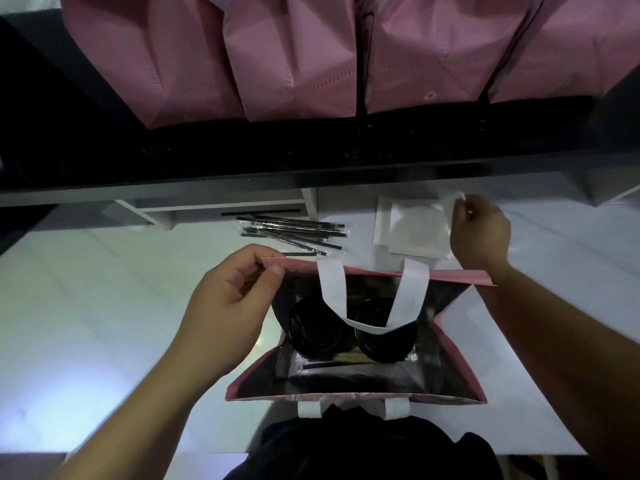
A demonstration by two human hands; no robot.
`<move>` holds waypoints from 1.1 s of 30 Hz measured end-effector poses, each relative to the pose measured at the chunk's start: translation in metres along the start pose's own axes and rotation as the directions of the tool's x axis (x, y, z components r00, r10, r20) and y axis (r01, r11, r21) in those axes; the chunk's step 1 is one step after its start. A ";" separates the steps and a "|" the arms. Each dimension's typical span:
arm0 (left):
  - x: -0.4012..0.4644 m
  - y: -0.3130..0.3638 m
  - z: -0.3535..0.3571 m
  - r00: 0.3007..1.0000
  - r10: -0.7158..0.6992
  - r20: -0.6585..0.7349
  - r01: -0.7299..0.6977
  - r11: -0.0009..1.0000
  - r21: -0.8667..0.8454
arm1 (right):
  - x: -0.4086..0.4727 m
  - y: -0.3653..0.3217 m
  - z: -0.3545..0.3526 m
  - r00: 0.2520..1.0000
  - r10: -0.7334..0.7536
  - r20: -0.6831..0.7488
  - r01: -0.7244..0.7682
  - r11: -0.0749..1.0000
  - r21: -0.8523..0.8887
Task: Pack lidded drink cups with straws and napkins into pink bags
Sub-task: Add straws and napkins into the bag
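Note:
An open pink bag (460, 368) with white handles stands on the white table in front of me. Inside it sit two cups with black lids, the left cup (317, 329) and the right cup (384, 344), with a wrapped straw (329, 364) lying beside them. My left hand (228, 306) pinches the bag's far left rim and holds it open. My right hand (479, 232) reaches past the bag and pinches the corner of a white napkin (453, 200) at the napkin stack (412, 230).
A loose pile of black wrapped straws (291, 232) lies on the table (104, 306) behind the bag. Several pink bags (294, 57) stand in a row on a dark shelf above. A white shelf support (166, 213) stands at the back left.

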State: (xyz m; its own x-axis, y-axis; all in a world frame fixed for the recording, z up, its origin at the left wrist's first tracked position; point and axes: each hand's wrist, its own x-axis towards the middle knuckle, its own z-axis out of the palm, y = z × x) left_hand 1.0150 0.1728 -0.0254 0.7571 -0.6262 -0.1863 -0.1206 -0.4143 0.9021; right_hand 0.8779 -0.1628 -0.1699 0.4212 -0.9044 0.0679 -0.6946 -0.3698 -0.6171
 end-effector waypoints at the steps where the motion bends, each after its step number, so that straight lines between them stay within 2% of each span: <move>1: 0.000 0.000 0.000 1.000 0.002 0.005 -0.002 1.000 0.004 | 0.001 -0.002 0.002 0.999 -0.023 -0.041 0.023 1.000 0.002; 3: -0.001 0.001 0.000 1.000 0.001 0.013 -0.001 1.000 0.000 | 0.001 -0.003 0.008 0.989 -0.137 -0.049 0.135 0.990 -0.040; 6: -0.001 -0.001 0.000 1.000 -0.001 0.016 0.001 1.000 -0.006 | -0.002 0.004 0.019 0.935 -0.323 0.145 0.343 0.929 -0.142; 9: 0.000 0.000 0.000 1.000 -0.007 0.012 0.007 1.000 -0.020 | -0.007 0.012 0.030 0.858 -0.345 0.380 0.448 0.865 -0.226; 11: -0.001 -0.001 0.000 1.000 -0.003 0.010 0.003 1.000 -0.015 | -0.007 0.014 0.031 0.832 -0.312 0.459 0.452 0.861 -0.235; 13: -0.001 -0.003 -0.001 1.000 -0.009 0.007 0.009 1.000 -0.013 | -0.005 0.014 0.029 0.825 -0.297 0.481 0.447 0.863 -0.235; 18: -0.001 -0.003 0.000 1.000 0.004 0.005 -0.004 1.000 -0.017 | -0.006 0.015 0.029 0.788 -0.414 0.455 0.558 0.794 -0.243; 22: -0.003 0.000 -0.001 0.999 0.035 0.016 -0.035 0.999 0.000 | -0.008 0.015 0.030 0.826 -0.393 0.405 0.513 0.822 -0.249; 24: -0.003 -0.001 -0.002 1.000 0.027 0.014 -0.027 1.000 -0.001 | -0.007 0.013 0.029 0.874 -0.322 0.363 0.415 0.884 -0.215; 26: -0.003 -0.002 -0.002 1.000 0.023 0.009 -0.023 1.000 0.001 | -0.003 0.010 0.023 0.937 -0.183 0.297 0.231 0.963 -0.139; 28: -0.003 -0.002 -0.001 1.000 0.031 0.004 -0.031 1.000 0.002 | 0.001 0.008 0.012 0.968 -0.048 0.248 0.064 0.996 -0.058; 33: -0.004 -0.002 0.001 0.997 0.072 0.001 -0.072 0.997 -0.001 | -0.014 -0.003 -0.036 0.985 0.023 0.172 -0.057 0.979 0.196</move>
State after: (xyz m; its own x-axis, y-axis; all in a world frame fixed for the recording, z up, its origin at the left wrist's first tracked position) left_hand 1.0117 0.1762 -0.0271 0.7456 -0.6552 -0.1215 -0.1741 -0.3676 0.9135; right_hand 0.8527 -0.1570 -0.1406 0.4987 -0.8629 -0.0819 -0.5899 -0.2686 -0.7615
